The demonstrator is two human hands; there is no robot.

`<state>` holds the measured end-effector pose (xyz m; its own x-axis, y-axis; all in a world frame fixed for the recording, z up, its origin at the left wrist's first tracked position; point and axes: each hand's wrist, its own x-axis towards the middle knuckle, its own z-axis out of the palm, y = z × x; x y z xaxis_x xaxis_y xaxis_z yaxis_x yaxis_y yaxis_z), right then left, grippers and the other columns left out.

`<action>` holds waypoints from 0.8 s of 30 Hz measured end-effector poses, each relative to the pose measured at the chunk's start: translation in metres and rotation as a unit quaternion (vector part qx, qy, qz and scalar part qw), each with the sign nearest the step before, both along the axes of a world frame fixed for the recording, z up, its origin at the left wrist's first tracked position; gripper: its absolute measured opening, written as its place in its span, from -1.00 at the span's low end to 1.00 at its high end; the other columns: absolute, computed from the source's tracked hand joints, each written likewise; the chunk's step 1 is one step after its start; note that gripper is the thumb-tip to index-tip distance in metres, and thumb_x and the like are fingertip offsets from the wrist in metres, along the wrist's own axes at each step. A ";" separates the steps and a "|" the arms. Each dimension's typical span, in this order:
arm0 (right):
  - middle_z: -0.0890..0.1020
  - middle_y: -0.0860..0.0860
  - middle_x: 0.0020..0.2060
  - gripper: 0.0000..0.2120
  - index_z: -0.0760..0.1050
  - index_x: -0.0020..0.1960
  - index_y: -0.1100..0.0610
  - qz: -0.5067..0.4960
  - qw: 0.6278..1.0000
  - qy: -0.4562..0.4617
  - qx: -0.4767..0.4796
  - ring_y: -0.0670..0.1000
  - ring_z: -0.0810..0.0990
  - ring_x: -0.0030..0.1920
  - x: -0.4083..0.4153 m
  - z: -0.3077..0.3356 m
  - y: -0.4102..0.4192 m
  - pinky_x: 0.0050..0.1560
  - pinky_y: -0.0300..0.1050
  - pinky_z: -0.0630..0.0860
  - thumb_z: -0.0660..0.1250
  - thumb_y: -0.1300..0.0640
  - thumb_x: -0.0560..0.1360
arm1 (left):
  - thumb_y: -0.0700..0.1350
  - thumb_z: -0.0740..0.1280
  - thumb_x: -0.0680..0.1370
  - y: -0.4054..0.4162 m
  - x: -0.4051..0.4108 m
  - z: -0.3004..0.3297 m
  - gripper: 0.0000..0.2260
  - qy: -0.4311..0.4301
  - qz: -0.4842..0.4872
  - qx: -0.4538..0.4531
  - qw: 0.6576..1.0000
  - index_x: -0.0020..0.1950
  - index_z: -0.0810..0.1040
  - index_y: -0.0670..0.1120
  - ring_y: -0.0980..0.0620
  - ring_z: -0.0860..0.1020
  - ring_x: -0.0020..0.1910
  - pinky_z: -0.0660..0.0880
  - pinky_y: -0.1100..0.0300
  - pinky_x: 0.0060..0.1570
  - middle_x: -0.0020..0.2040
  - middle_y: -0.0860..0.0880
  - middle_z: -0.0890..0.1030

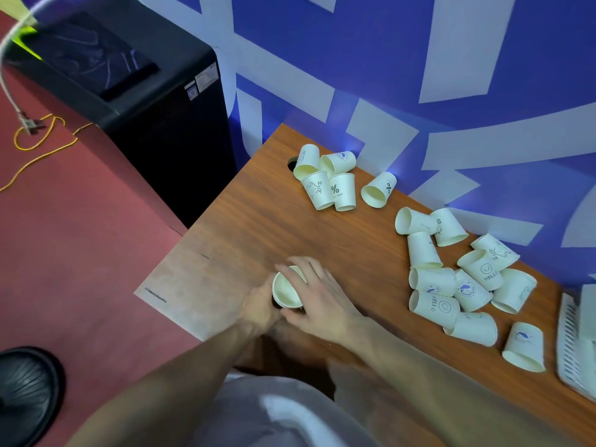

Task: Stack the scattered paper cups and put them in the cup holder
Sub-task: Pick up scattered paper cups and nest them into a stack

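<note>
1. The wooden table [245, 227] fills my view from the centre out to 4 o'clock, set against a blue and white wall.
2. A black cabinet [154, 124] stands off at 10 o'clock, beyond the table's corner.
3. At 3 o'clock a heap of paper cups [464, 279] lies tumbled on its sides, mouths pointing every way; none of these are nested, so most of the job remains, I judge.
4. At 1 o'clock a smaller cluster of cups [329, 180] sits near the wall, one of them [378, 190] lying apart beside it.
5. At the far 4 o'clock edge I see a white ribbed thing [572, 346], cropped; whether it is the cup holder I cannot tell.
6. My right hand [317, 296] curls over the held cup [286, 289] from above, fingers wrapped round its wall.
7. My left hand [258, 309] closes in on it from below, steadying it, mouth tilted toward me, probably so the next cup slides in squarely.
</note>
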<state>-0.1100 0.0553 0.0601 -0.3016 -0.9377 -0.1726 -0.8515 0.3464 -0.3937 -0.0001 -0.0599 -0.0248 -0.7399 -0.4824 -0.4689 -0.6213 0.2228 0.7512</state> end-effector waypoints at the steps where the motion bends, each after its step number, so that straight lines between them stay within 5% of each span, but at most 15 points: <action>1: 0.25 0.07 0.48 -0.25 0.19 0.54 0.01 0.002 1.000 0.000 0.004 0.14 0.20 0.48 0.001 0.000 -0.001 0.34 0.14 0.37 0.39 -0.09 0.43 | -0.05 0.50 0.36 0.000 0.000 0.000 -0.58 0.003 -0.002 -0.003 1.000 0.19 0.52 0.15 0.31 0.55 -0.16 0.35 0.58 -0.23 -0.16 0.37 0.56; 9: -0.12 0.09 0.61 -0.26 -0.10 0.62 -0.04 -0.027 0.997 0.053 0.040 0.16 -0.13 0.60 0.010 -0.010 -0.009 0.55 0.15 0.06 0.11 -0.26 0.57 | -0.16 0.37 0.51 0.004 -0.002 -0.004 -0.69 0.015 -0.003 -0.017 1.000 0.21 0.51 0.12 0.46 0.46 -0.22 0.34 0.60 -0.27 -0.14 0.34 0.52; 17: -0.09 0.09 0.61 -0.26 -0.13 0.61 -0.07 -0.053 0.995 0.046 0.071 0.22 -0.04 0.59 0.015 -0.019 -0.011 0.51 0.19 0.13 0.10 -0.23 0.56 | -0.12 0.41 0.49 0.002 0.001 -0.006 -0.58 0.016 -0.007 -0.001 1.000 0.31 0.45 0.12 0.24 0.55 -0.04 0.33 0.60 -0.18 0.04 0.21 0.59; 20: -0.10 0.09 0.61 -0.23 -0.12 0.61 -0.08 -0.048 0.994 0.031 0.090 0.23 -0.02 0.58 0.015 -0.018 -0.011 0.50 0.20 0.14 0.19 -0.19 0.54 | -0.01 0.41 0.39 0.004 0.001 -0.007 -0.52 0.022 -0.001 0.022 1.000 0.31 0.45 0.11 0.22 0.60 0.02 0.46 0.39 -0.05 0.06 0.22 0.63; 24: 0.06 0.11 0.54 -0.16 -0.04 0.58 -0.08 -0.061 0.990 0.000 0.126 0.28 0.33 0.34 0.013 -0.013 -0.012 0.23 0.17 0.43 0.37 -0.02 0.45 | 0.07 0.40 0.27 0.006 0.000 -0.015 -0.57 0.022 0.019 0.022 0.999 0.14 0.49 0.20 0.16 0.62 -0.04 0.52 0.19 -0.02 -0.10 0.28 0.64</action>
